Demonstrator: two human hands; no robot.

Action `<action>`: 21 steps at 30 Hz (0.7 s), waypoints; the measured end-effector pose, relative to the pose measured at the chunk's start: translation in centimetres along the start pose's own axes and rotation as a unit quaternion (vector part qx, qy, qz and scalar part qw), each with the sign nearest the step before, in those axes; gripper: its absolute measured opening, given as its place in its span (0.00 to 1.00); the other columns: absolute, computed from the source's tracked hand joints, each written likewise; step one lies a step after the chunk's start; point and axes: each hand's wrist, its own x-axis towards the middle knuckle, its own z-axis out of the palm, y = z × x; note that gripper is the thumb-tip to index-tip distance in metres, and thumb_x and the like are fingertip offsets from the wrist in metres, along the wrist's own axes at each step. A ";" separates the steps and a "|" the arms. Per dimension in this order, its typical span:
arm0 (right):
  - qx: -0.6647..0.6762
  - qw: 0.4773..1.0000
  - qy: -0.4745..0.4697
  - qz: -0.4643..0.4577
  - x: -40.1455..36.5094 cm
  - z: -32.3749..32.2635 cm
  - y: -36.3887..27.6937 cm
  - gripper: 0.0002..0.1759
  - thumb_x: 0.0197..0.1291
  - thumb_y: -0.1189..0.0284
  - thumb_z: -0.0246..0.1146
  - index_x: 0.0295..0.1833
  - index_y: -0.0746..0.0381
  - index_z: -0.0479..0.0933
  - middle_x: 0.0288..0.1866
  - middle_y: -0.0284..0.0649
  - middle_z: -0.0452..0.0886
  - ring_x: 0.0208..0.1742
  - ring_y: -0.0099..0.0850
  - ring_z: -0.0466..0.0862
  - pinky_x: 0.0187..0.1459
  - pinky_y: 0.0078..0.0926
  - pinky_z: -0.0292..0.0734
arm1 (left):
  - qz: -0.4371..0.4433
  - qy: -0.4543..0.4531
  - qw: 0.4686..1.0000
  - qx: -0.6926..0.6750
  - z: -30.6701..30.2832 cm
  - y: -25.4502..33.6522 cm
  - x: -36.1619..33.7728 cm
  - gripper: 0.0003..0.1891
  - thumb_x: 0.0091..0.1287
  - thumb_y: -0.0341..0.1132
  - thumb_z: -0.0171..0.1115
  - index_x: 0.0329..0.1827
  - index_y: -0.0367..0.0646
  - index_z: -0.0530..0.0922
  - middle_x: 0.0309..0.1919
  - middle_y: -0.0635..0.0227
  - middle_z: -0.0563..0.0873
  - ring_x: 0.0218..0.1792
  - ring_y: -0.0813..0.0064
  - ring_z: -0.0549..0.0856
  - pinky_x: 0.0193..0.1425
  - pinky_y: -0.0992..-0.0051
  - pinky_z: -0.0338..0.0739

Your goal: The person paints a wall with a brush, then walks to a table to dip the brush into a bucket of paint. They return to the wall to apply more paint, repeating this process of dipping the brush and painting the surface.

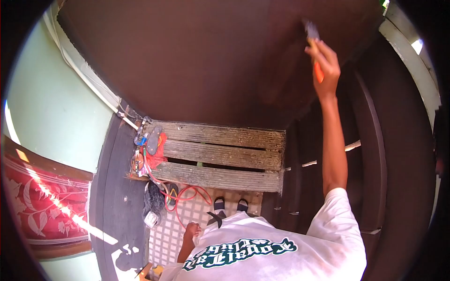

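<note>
My right hand (324,63) is raised at the upper right, its fingers wrapped round the orange handle of a paintbrush (311,32). The brush's greyish, slightly blurred head points up and lies over the dark brown panel (197,61). Low at my waist, my left hand (192,230) has its fingers curled closed; whatever may be inside is hidden. A red cord (200,187) runs across the tiles close to that hand.
A weathered slatted bench (220,136) stands below the panel. On its left end lie a sandal (154,139), red cloth and tangled cords. A black bag (153,201) rests on the tiled floor (164,239). Dark boards (328,196) rise at the right.
</note>
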 end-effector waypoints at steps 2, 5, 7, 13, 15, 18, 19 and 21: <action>-0.016 1.000 0.018 -0.012 4.1 -0.4 0.0 0.17 0.59 0.83 0.68 0.51 0.56 0.89 0.60 0.42 0.87 0.62 0.44 0.85 0.62 0.38 0.82 | 0.038 0.010 0.999 -0.014 0.6 1.6 -0.4 0.11 0.66 0.34 0.57 0.47 0.39 0.80 0.40 0.57 0.89 0.40 0.61 0.90 0.44 0.59 0.84; -0.031 0.998 -0.029 -0.042 4.5 0.1 0.1 0.17 0.59 0.82 0.68 0.53 0.56 0.89 0.59 0.43 0.87 0.62 0.45 0.85 0.62 0.39 0.82 | 0.088 0.007 0.996 -0.014 1.2 4.5 -0.2 0.10 0.67 0.35 0.57 0.47 0.41 0.79 0.42 0.57 0.89 0.41 0.61 0.90 0.43 0.60 0.84; 0.009 0.998 -0.068 0.001 0.6 1.1 -1.3 0.18 0.59 0.84 0.68 0.54 0.60 0.88 0.59 0.46 0.88 0.64 0.46 0.85 0.63 0.39 0.81 | 0.117 0.003 0.993 -0.013 1.4 6.0 0.3 0.10 0.67 0.35 0.57 0.47 0.41 0.78 0.42 0.57 0.90 0.41 0.61 0.90 0.43 0.59 0.84; 0.098 0.903 -0.397 0.132 -18.5 4.7 -4.0 0.14 0.60 0.82 0.64 0.48 0.57 0.88 0.61 0.37 0.88 0.64 0.41 0.85 0.65 0.40 0.80 | 0.148 0.010 0.988 -0.039 1.2 7.1 -0.3 0.07 0.66 0.35 0.58 0.41 0.42 0.79 0.35 0.61 0.89 0.34 0.65 0.89 0.37 0.62 0.81; 0.117 0.934 -0.323 0.099 -17.8 5.3 -2.3 0.14 0.58 0.83 0.65 0.47 0.59 0.88 0.59 0.40 0.89 0.64 0.41 0.85 0.65 0.39 0.80 | 0.139 0.011 0.989 -0.047 1.2 7.1 0.5 0.07 0.66 0.35 0.58 0.42 0.42 0.79 0.35 0.61 0.88 0.33 0.64 0.89 0.37 0.62 0.82; 0.125 0.963 -0.226 0.081 -7.5 2.9 -0.6 0.13 0.57 0.86 0.65 0.45 0.62 0.88 0.55 0.45 0.90 0.61 0.44 0.87 0.65 0.39 0.80 | 0.100 0.013 0.993 -0.052 0.4 5.1 -0.5 0.10 0.66 0.36 0.58 0.44 0.40 0.80 0.35 0.60 0.88 0.34 0.63 0.89 0.38 0.61 0.83; 0.124 0.970 -0.198 0.070 -3.8 1.5 -0.1 0.13 0.57 0.86 0.65 0.45 0.63 0.88 0.54 0.46 0.90 0.60 0.44 0.87 0.64 0.39 0.80 | 0.085 0.007 0.996 -0.037 0.1 4.3 -0.3 0.10 0.66 0.36 0.59 0.44 0.40 0.80 0.35 0.60 0.89 0.34 0.63 0.89 0.37 0.61 0.82; 0.101 0.988 -0.112 0.046 3.2 -1.5 0.9 0.13 0.60 0.86 0.66 0.49 0.64 0.88 0.56 0.48 0.89 0.60 0.45 0.87 0.62 0.37 0.82 | 0.059 -0.008 0.998 -0.010 -0.3 3.2 0.9 0.11 0.66 0.36 0.59 0.45 0.40 0.81 0.35 0.60 0.89 0.34 0.63 0.90 0.37 0.61 0.82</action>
